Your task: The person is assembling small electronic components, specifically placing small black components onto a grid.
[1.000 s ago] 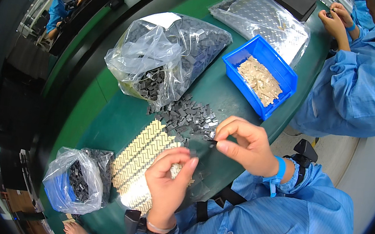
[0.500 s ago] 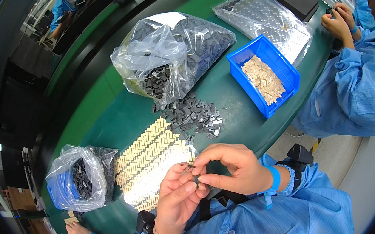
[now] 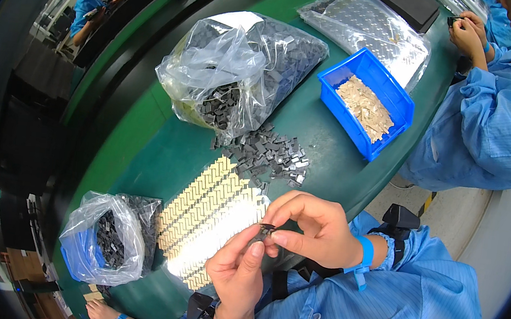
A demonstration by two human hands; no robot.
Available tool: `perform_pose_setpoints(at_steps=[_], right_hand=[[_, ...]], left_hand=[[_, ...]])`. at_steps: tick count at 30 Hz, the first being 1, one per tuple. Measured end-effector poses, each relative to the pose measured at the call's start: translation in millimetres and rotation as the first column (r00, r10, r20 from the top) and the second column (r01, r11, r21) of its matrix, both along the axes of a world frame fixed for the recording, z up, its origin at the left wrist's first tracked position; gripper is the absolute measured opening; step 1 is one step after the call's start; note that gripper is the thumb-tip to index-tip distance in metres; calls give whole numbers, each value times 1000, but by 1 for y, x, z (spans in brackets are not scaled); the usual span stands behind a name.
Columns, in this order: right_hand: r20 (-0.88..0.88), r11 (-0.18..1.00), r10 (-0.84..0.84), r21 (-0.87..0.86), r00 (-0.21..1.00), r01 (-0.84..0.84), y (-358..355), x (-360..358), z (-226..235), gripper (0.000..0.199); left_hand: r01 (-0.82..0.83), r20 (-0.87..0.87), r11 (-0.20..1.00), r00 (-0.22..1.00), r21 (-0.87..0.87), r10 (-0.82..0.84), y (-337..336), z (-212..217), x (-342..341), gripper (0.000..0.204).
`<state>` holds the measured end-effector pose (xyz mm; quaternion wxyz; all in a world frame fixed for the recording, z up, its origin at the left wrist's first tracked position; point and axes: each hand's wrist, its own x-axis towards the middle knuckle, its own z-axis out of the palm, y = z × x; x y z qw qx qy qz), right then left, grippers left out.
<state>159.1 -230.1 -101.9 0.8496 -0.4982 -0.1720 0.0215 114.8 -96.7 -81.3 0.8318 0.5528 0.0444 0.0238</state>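
Note:
A small dark part (image 3: 267,227) is pinched between the thumb and index finger of my right hand (image 3: 322,233), above the lower edge of the patterned sheet. Close beside it is my left hand (image 3: 237,277). Its index fingertip reaches up to the part, and its thumb stands apart from that finger. The other left fingers curl partly behind the right thumb. Under and left of my hands lies a sheet with rows of pale yellow, slanted pieces (image 3: 202,185), shining brightly in its middle. Just beyond it is a loose pile of small black pieces (image 3: 272,155).
Behind the pile stands a large clear bag (image 3: 280,55) of black pieces. A blue bin (image 3: 333,83) holds beige pieces. A smaller open bag (image 3: 129,271) stands at left. A bagged tray (image 3: 371,31) lies far right. Co-workers sit at right; another person's hand (image 3: 100,312) rests lower left.
My left thumb has moved away from the left index finger, and the left hand has shifted slightly. The dark part now shows clearly in my right fingertips. The view has shifted a little.

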Motion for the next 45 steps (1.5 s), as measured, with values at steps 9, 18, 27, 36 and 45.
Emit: perform_pose_setpoints(at_steps=[9, 18, 27, 36, 45], right_hand=[[-192, 975, 104, 215, 976, -61, 7, -6, 0, 4], [-194, 985, 89, 166, 977, -57, 8, -5, -2, 3], [-169, 993, 67, 112, 983, -48, 5, -4, 0, 4], [-134, 999, -33, -6, 990, 33, 7, -5, 0, 5], [-72, 986, -146, -94, 987, 139, 9, -5, 2, 7]], left_hand=[[-10, -41, 996, 999, -92, 6, 0, -5, -1, 29], [-19, -26, 994, 1000, -108, 16, -1, -9, -2, 30], [-25, -46, 992, 999, -121, 20, -4, -5, -1, 29], [-36, -73, 996, 997, -76, 30, -3, -7, -2, 29], [-66, -85, 997, 994, -43, 62, -4, -7, -4, 30]])
